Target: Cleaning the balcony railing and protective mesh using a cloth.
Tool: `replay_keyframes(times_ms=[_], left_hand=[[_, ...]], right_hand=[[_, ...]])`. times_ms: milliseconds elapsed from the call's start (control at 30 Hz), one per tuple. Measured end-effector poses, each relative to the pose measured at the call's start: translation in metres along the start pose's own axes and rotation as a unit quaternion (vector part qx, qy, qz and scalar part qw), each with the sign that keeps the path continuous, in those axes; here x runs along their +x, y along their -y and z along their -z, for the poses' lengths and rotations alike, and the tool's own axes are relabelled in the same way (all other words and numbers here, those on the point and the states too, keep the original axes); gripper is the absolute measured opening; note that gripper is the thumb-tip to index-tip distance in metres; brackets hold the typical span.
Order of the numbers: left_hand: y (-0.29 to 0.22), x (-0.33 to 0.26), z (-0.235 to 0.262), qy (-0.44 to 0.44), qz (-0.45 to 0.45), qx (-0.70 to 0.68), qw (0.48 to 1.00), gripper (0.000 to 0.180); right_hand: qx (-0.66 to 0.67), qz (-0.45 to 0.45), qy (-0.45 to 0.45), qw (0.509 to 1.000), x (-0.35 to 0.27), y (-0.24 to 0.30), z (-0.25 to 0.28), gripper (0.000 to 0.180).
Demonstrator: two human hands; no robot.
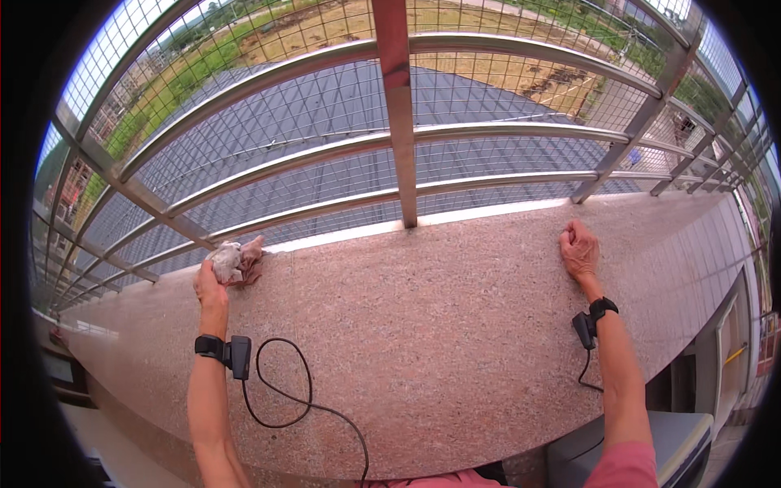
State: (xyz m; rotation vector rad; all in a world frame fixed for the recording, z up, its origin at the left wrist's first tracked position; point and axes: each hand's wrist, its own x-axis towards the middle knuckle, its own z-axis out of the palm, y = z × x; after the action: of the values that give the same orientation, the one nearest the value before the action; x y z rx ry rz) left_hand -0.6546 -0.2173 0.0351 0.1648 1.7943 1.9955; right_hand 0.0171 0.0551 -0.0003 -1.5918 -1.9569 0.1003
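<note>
Head view: left hand [209, 288] clamps crumpled cloth [231, 263]; balled right hand [579, 250] over speckled stone [431, 325]

Flat pink stone ledge [423, 325]: barred silvery metal railing [395, 122] behind; crumpled whitish cloth [230, 264] back left; thin looped black cable [309, 403] front left.

The cloth [231, 262] in the left grip [213, 285] looks crumpled and matt, the counter [431, 350] beneath it smooth, speckled stone with a faint sheen — beyond the grip, glossy metal railing [396, 122]; behind it, a matt plastic box [240, 357] with a smooth, rubbery cable [310, 402].
</note>
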Motion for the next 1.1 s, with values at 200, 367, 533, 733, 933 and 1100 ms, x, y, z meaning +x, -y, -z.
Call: replay_keyframes(times_ms=[200,367,533,733,933,1100], left_hand=[[0.034,-0.050,-0.093,0.026,-0.138,0.149,0.979,0.015],[0.058,-0.131,-0.166,0.127,-0.266,0.282,0.913,0.016],[0.093,-0.224,-0.250,0.300,-0.384,0.231,0.842,0.014],[0.076,-0.200,-0.224,0.317,-0.218,0.199,0.901,0.012],[0.017,-0.099,-0.121,0.236,-0.033,-0.022,0.971,0.012],[0.017,-0.006,-0.017,0.017,-0.020,-0.029,0.999,0.022]], right_hand=[[-0.031,-0.002,-0.002,1.000,-0.002,-0.001,-0.002,0.006],[-0.032,0.018,-0.013,0.999,-0.002,0.001,0.000,0.005],[-0.006,0.041,-0.012,0.999,-0.001,0.010,-0.006,0.005],[-0.045,0.045,0.001,0.998,0.001,-0.003,-0.005,0.007],[-0.036,-0.014,0.120,0.992,0.017,-0.026,0.000,0.014],[-0.043,-0.031,0.150,0.987,0.003,-0.010,0.003,0.022]])
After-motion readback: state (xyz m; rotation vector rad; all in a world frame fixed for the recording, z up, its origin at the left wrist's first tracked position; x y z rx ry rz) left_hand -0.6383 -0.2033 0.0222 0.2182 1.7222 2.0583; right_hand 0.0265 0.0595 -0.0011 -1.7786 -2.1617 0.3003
